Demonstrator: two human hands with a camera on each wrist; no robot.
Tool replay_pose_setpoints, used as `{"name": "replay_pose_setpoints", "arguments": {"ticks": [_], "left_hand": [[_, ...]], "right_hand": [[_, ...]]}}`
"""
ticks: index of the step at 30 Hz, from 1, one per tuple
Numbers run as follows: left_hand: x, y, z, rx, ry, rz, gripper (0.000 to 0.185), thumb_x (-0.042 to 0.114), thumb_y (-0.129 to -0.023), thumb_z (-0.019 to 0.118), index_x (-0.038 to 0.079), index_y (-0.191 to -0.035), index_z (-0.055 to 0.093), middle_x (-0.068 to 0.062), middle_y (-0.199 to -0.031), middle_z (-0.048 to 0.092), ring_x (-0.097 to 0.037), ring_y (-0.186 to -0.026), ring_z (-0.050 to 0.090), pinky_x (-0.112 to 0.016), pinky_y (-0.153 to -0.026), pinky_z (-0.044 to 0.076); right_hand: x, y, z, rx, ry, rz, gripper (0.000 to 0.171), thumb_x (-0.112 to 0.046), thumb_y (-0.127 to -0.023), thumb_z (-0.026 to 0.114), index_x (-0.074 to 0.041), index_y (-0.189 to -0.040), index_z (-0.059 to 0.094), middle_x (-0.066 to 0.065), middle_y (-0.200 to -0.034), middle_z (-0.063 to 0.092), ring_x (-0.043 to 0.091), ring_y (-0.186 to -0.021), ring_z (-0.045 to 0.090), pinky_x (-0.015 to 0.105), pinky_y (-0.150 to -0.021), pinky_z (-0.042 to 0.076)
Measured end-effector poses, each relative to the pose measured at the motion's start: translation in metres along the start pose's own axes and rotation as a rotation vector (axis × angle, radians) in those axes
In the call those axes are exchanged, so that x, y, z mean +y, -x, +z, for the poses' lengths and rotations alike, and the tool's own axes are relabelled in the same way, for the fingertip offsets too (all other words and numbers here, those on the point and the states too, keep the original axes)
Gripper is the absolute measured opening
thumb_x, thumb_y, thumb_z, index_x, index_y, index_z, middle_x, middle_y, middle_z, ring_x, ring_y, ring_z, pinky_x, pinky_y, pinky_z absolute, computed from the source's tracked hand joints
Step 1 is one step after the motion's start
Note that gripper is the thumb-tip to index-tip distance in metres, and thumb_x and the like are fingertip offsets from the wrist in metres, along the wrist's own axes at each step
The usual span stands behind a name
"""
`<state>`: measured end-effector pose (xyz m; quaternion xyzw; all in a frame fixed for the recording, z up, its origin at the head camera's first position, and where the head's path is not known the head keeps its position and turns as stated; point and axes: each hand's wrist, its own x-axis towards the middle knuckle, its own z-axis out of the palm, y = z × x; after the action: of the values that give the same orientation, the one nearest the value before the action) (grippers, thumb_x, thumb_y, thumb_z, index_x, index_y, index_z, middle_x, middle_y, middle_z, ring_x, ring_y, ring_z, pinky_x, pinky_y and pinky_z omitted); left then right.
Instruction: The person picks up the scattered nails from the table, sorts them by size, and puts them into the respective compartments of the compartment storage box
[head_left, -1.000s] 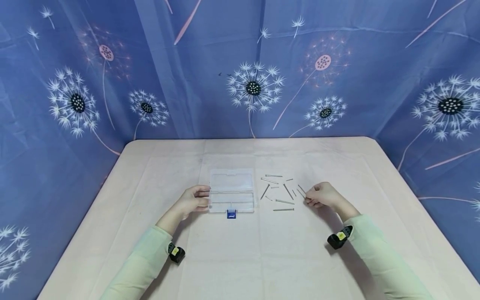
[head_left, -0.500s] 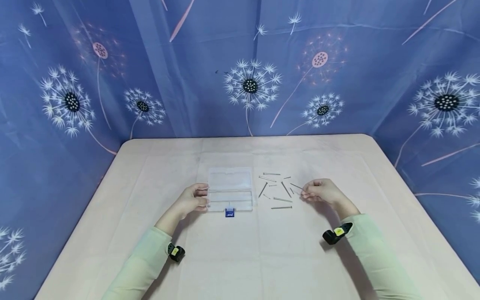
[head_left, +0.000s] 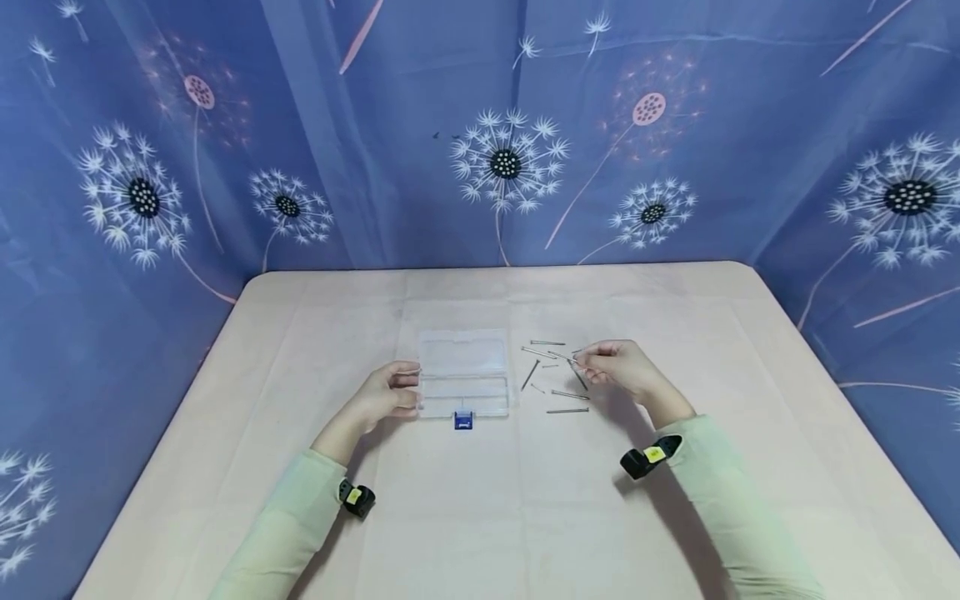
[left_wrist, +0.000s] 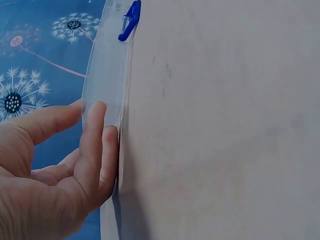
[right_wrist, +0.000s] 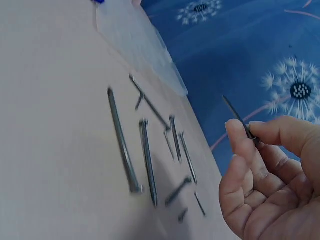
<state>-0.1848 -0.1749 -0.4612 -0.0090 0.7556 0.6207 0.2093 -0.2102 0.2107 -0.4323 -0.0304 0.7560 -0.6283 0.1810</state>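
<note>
A clear plastic box (head_left: 462,385) lies opened flat on the table, its blue latch (head_left: 463,421) facing me. My left hand (head_left: 378,398) holds the box at its left side; in the left wrist view, its fingers bear on the wall (left_wrist: 107,65). Between thumb and index finger, my right hand (head_left: 618,368) pinches a thin nail (right_wrist: 235,111), raised above the other nails. Loose nails of mixed lengths are scattered right of the box, including a long nail (right_wrist: 121,140) and a shorter nail (right_wrist: 178,191). In the head view, the right fingers hide part of this group.
A pale cloth covers the table (head_left: 450,508). Blue curtains (head_left: 390,150) with dandelion prints hang behind it and on both sides. Each wrist carries a small black camera, such as the right one (head_left: 643,462).
My right hand has lifted a nail from the right edge of the group and moved left over the others, towards the box. The left hand stays at the box's left side.
</note>
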Motion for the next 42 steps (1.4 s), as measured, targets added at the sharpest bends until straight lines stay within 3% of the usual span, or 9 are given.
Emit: {"name": "replay_pose_setpoints", "arguments": {"ticks": [7,16,24,29,42], "left_hand": [[0.001,-0.003,-0.001,-0.015,-0.010,-0.003,0.060,-0.007,-0.086,0.057,-0.008,-0.141,0.032,-0.032,-0.135,0.040,-0.025,-0.094,0.061,-0.033,-0.079,0.060],[-0.002,-0.003,-0.004,-0.020,0.016,0.001,0.062,-0.008,-0.084,0.056,-0.009,-0.141,0.031,-0.032,-0.135,0.039,-0.022,-0.092,0.060,-0.033,-0.080,0.060],[-0.003,-0.002,-0.002,-0.029,0.040,0.022,0.064,-0.010,-0.083,0.055,-0.010,-0.142,0.029,-0.034,-0.134,0.038,-0.021,-0.087,0.061,-0.032,-0.078,0.060],[-0.006,-0.002,0.000,-0.018,0.039,0.021,0.064,-0.010,-0.082,0.056,-0.009,-0.141,0.031,-0.033,-0.132,0.039,-0.021,-0.087,0.060,-0.033,-0.078,0.060],[-0.005,0.001,0.000,-0.020,0.030,0.033,0.063,-0.009,-0.083,0.058,-0.009,-0.141,0.032,-0.033,-0.131,0.040,-0.022,-0.090,0.060,-0.035,-0.079,0.060]], "right_hand": [[-0.003,-0.009,0.019,-0.034,-0.008,-0.008,0.029,0.002,-0.088,0.058,0.018,-0.112,0.056,-0.006,-0.078,0.070,0.007,-0.063,0.058,0.017,-0.059,0.053],[-0.006,-0.018,0.044,-0.068,0.015,-0.011,0.028,0.002,-0.088,0.057,0.017,-0.112,0.057,0.007,-0.092,0.072,0.011,-0.071,0.061,0.023,-0.072,0.059],[-0.017,-0.023,0.071,-0.078,-0.022,-0.012,0.028,0.005,-0.088,0.057,0.019,-0.112,0.057,0.009,-0.087,0.072,0.011,-0.068,0.063,0.019,-0.064,0.056],[-0.015,-0.029,0.083,-0.085,0.039,-0.040,0.026,0.004,-0.088,0.057,0.017,-0.110,0.059,0.015,-0.090,0.072,0.012,-0.067,0.064,0.021,-0.063,0.058],[-0.016,-0.037,0.104,-0.105,0.058,-0.029,0.021,0.006,-0.087,0.059,0.015,-0.105,0.062,0.019,-0.089,0.071,0.020,-0.071,0.069,0.029,-0.068,0.061]]}}
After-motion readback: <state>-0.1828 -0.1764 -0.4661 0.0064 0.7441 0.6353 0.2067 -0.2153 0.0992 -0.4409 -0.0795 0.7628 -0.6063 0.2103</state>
